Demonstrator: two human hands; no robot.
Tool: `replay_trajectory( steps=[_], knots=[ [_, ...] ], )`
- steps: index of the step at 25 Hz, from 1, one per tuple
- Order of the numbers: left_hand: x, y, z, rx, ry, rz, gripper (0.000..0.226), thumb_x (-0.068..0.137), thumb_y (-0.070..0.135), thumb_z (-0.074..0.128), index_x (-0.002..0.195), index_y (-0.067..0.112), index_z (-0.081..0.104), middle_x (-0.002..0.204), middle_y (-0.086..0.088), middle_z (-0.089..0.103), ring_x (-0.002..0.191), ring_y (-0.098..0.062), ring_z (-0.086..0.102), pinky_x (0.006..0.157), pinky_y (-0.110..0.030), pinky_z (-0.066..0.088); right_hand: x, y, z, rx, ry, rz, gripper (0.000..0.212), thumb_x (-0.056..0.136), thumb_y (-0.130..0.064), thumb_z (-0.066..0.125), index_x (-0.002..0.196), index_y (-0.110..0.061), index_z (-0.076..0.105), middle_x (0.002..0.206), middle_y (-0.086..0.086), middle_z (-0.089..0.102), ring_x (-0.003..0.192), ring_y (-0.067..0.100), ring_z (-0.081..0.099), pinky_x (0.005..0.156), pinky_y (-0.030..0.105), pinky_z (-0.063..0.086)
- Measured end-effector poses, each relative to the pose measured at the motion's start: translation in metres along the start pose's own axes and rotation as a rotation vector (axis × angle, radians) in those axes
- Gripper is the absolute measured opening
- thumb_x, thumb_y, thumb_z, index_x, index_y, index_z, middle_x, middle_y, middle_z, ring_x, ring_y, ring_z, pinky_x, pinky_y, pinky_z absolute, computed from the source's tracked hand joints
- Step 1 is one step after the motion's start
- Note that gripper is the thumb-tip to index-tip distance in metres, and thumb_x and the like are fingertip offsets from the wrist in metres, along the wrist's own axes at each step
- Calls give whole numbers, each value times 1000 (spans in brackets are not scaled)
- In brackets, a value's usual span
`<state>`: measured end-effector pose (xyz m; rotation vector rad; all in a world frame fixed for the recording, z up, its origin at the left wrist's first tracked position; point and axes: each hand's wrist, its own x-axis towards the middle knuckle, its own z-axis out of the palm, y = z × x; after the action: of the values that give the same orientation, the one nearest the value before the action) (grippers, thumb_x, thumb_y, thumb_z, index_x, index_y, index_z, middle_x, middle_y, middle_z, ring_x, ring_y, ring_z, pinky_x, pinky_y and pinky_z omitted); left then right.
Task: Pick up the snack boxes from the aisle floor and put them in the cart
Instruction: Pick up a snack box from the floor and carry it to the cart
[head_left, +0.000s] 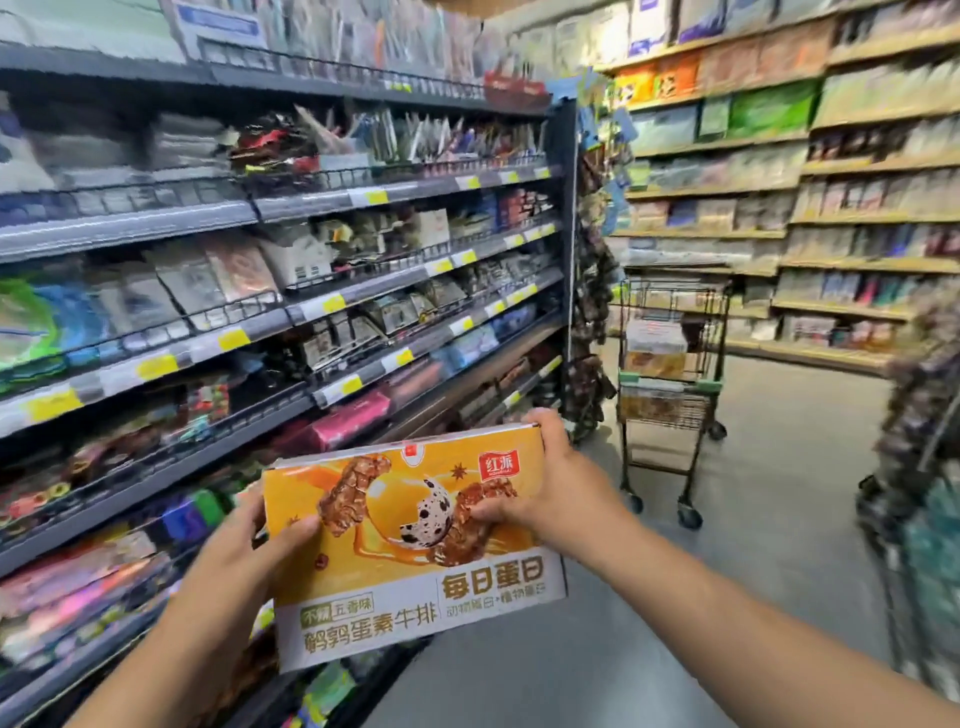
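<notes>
Both hands hold one orange snack box (415, 545) up in front of the person, clear of the floor (779, 499). The left hand (244, 551) grips its left edge, thumb on the printed face. The right hand (545, 483) clasps the far right corner, fingers curled over the top. This two-sided hold suits a wide, flat carton (one hand would likely let it tip). The cart (709, 385) stands well ahead, holding what look like similar boxes, so carrying the box over comes next.

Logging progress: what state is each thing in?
snack box: held up in both hands, not yet in the cart.
left hand: grips the box's left edge.
right hand: grips its upper right end.
cart: stands ahead, boxes inside.
</notes>
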<state>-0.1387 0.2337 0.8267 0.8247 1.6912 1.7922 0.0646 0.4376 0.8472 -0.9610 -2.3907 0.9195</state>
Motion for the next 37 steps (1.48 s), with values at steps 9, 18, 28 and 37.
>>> replay_trajectory(
  steps=[9,18,28,37],
  knots=[
    [195,-46,235,1,-263,-8,42,86,13,68,123,27,57,95,-5,74,73,-21,70,67,-36,55,120,173,-151,-34,185,227,100,56,-58,82,129,-42,16,94,-14,61,78,10,62,69,34,56],
    [439,-100,398,-70,-543,-168,53,86,26,72,132,39,50,122,-10,67,103,-35,68,93,-51,51,302,321,-218,-20,312,442,93,56,-56,84,125,-42,24,109,-9,64,90,16,62,76,31,50],
    [703,-118,588,114,-735,-34,59,62,55,81,113,31,64,121,-15,64,100,-31,69,85,-46,56,509,479,-300,151,429,604,80,63,-47,84,119,-43,27,108,-8,64,92,17,64,82,37,54],
    [874,-202,740,300,-541,-19,34,79,32,74,109,39,61,105,7,73,104,-15,67,96,-37,50,710,655,-361,124,245,636,75,66,-39,83,116,-42,27,109,-3,63,89,20,65,79,45,57]
  ],
)
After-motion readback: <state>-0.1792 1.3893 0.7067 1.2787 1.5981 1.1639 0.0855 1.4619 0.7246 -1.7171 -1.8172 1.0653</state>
